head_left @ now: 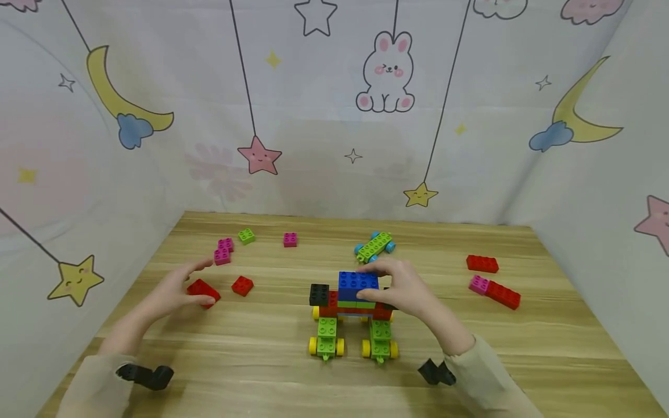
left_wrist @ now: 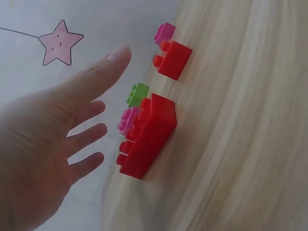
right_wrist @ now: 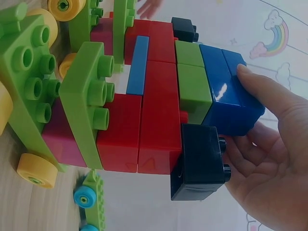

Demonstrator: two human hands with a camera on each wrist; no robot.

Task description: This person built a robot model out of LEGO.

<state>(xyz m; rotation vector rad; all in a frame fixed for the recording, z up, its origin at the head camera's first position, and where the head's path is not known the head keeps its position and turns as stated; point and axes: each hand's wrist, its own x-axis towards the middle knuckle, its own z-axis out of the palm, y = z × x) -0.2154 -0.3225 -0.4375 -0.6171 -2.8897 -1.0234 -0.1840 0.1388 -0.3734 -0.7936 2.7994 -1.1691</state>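
Observation:
My right hand (head_left: 405,287) grips the blue bricks (head_left: 355,285) on top of a brick vehicle, thumb on the near side and fingers behind in the right wrist view. Under the blue bricks come green bricks (right_wrist: 195,91), then red bricks (right_wrist: 160,115), with a black brick (right_wrist: 199,159) at each side. Green wheeled bases (head_left: 327,337) with yellow wheels carry it. At the left, my left hand (head_left: 169,293) is spread around a long red brick (left_wrist: 151,137) on the table. In the left wrist view a gap shows between fingers and brick.
A small red brick (head_left: 243,285), pink bricks (head_left: 222,256) and a green brick (head_left: 246,235) lie at the left; another pink brick (head_left: 290,240) sits farther back. Behind the vehicle stands a green base with blue wheels (head_left: 376,247). Red bricks (head_left: 482,263) lie at the right.

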